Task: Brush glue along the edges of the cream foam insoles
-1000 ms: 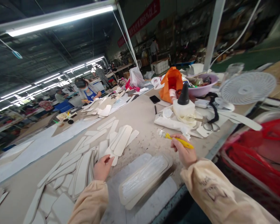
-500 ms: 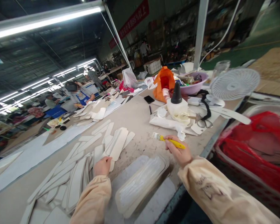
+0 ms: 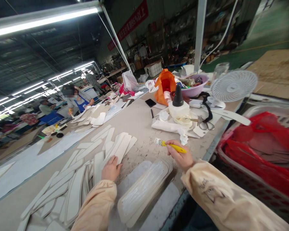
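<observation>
My left hand (image 3: 111,169) lies flat on a small pile of pale, round-ended strips (image 3: 121,146), its fingers stretched over their near end. Held in my right hand (image 3: 183,157) is a yellow-handled paintbrush (image 3: 179,148), its bristles coated in white and pointing left above the table. Between my forearms sits a stack of similar strips (image 3: 143,191), its top piece shiny with a wet-looking coat. Many loose strips (image 3: 73,199) are spread out to the left of my left hand. Beyond the brush stands a white container with a black cone-shaped top (image 3: 178,107).
Behind the container are an orange bag (image 3: 162,88), a purple basin (image 3: 195,89) and a phone (image 3: 150,102). Scissors (image 3: 206,125) and a white fan (image 3: 233,86) lie to the right. A basket with red plastic (image 3: 262,144) stands beside the table. A co-worker (image 3: 78,99) works farther back.
My left hand has gone from a closed grip at the strips' near end to lying flat on them. My right hand still holds the paintbrush in about the same place.
</observation>
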Motion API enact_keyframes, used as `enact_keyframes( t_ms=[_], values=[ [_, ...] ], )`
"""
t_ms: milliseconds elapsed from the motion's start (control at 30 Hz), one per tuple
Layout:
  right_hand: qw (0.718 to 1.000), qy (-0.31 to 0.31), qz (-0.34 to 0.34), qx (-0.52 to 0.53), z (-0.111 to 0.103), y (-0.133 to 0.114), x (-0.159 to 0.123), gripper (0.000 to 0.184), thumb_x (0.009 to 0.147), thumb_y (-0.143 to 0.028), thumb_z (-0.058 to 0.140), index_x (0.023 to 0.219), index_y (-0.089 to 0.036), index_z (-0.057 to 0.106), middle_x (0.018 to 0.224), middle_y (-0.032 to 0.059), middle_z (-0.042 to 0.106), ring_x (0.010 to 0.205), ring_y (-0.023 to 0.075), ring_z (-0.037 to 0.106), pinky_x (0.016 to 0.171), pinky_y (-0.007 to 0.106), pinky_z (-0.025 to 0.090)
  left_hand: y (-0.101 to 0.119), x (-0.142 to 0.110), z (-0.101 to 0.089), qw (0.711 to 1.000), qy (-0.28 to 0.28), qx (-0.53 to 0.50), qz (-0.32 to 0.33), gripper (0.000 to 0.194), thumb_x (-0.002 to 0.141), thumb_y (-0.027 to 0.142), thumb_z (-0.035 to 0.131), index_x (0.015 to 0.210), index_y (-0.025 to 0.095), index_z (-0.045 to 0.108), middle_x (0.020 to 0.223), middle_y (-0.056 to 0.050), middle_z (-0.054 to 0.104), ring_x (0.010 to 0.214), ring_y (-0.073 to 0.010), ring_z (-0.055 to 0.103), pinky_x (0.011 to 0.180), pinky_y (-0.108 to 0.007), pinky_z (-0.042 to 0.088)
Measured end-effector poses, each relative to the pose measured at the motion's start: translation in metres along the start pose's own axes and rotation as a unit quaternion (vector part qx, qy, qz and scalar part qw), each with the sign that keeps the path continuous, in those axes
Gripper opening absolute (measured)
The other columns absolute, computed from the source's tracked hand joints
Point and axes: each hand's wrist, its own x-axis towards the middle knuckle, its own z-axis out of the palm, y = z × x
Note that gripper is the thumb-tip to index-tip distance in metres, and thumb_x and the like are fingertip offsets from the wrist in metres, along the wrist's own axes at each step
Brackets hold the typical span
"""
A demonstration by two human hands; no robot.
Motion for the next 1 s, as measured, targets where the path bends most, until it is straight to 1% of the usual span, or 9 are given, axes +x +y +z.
enact_keyframes(
  t_ms=[100,233,333,400,467,567,767,900,1000],
  values=[
    [1.000,0.005,0.006,0.000,-0.001,0.000,0.000,0.024,0.088,-0.041,0.050,0.093,-0.019,0.060,0.057,-0.0028,0.057,0.050,0.0125,0.055,0.049,0.023,0.042,-0.004,0.002,0.000,1.000,-0.009,-0.013,-0.003,0.042,0.088,0.039,0.042,0.115,0.014,0.061,0.130,-0.014,0.057,0.113,-0.0255,0.057,0.097,-0.034,0.044],
    [1.000,0.006,0.012,0.000,0.000,-0.001,0.001,0.026,0.088,-0.042,0.050,0.093,-0.019,0.061,0.058,-0.0024,0.058,0.049,0.0126,0.055,0.048,0.023,0.043,-0.011,0.005,-0.004,0.999,-0.017,-0.050,0.004,0.037,0.089,0.037,0.039,0.105,0.019,0.066,0.124,-0.010,0.062,0.111,-0.0209,0.060,0.098,-0.030,0.044],
    [1.000,-0.002,0.010,-0.003,0.000,-0.001,0.001,0.025,0.088,-0.041,0.050,0.093,-0.019,0.060,0.059,-0.0024,0.058,0.049,0.0124,0.054,0.049,0.023,0.043,-0.015,0.008,-0.006,0.998,-0.024,-0.064,-0.005,0.036,0.089,0.033,0.036,0.096,0.020,0.069,0.119,-0.009,0.066,0.106,-0.0199,0.062,0.098,-0.032,0.044],
    [1.000,-0.004,0.008,-0.005,-0.001,-0.001,0.000,0.024,0.088,-0.040,0.050,0.093,-0.019,0.060,0.058,-0.0024,0.058,0.050,0.0127,0.055,0.050,0.023,0.042,-0.016,0.011,-0.007,0.997,-0.025,-0.066,-0.011,0.037,0.088,0.031,0.035,0.092,0.018,0.069,0.115,-0.010,0.067,0.103,-0.0211,0.064,0.096,-0.033,0.045],
    [1.000,-0.005,0.006,-0.008,-0.002,0.000,0.000,0.023,0.088,-0.039,0.050,0.093,-0.019,0.060,0.058,-0.0023,0.058,0.051,0.0129,0.055,0.050,0.024,0.042,-0.016,0.013,-0.010,0.997,-0.027,-0.071,-0.016,0.037,0.087,0.031,0.036,0.092,0.017,0.070,0.113,-0.011,0.068,0.102,-0.0216,0.064,0.095,-0.033,0.046],
    [1.000,-0.001,0.004,-0.010,-0.003,0.001,0.000,0.022,0.088,-0.039,0.050,0.094,-0.020,0.060,0.057,-0.0025,0.058,0.051,0.0131,0.054,0.051,0.024,0.042,-0.017,0.013,-0.014,0.996,-0.030,-0.085,-0.027,0.031,0.084,0.031,0.042,0.090,0.020,0.071,0.112,-0.008,0.069,0.101,-0.0198,0.065,0.093,-0.029,0.046],
    [1.000,-0.008,0.005,-0.012,-0.002,0.001,0.001,0.022,0.088,-0.038,0.050,0.094,-0.019,0.060,0.059,-0.0024,0.058,0.050,0.0130,0.054,0.051,0.024,0.042,-0.013,0.012,-0.019,0.992,-0.019,-0.097,-0.083,0.022,0.076,0.026,0.050,0.072,0.024,0.071,0.112,-0.003,0.069,0.092,-0.0189,0.067,0.082,-0.028,0.050],
    [1.000,-0.009,0.004,-0.016,-0.002,-0.001,0.000,0.022,0.088,-0.037,0.050,0.095,-0.019,0.060,0.059,-0.0024,0.058,0.051,0.0131,0.054,0.052,0.025,0.042,-0.012,0.015,-0.016,0.990,-0.004,-0.100,-0.097,0.020,0.073,0.024,0.050,0.063,0.021,0.068,0.109,-0.006,0.068,0.081,-0.0190,0.067,0.075,-0.030,0.051],
    [1.000,-0.008,0.006,-0.015,-0.002,-0.002,0.000,0.023,0.088,-0.038,0.050,0.096,-0.019,0.060,0.059,-0.0022,0.059,0.052,0.0133,0.055,0.052,0.025,0.042,-0.012,0.016,-0.016,0.991,0.012,-0.106,-0.082,0.020,0.073,0.024,0.048,0.063,0.020,0.065,0.106,-0.009,0.066,0.084,-0.0197,0.065,0.081,-0.030,0.050]
  ],
)
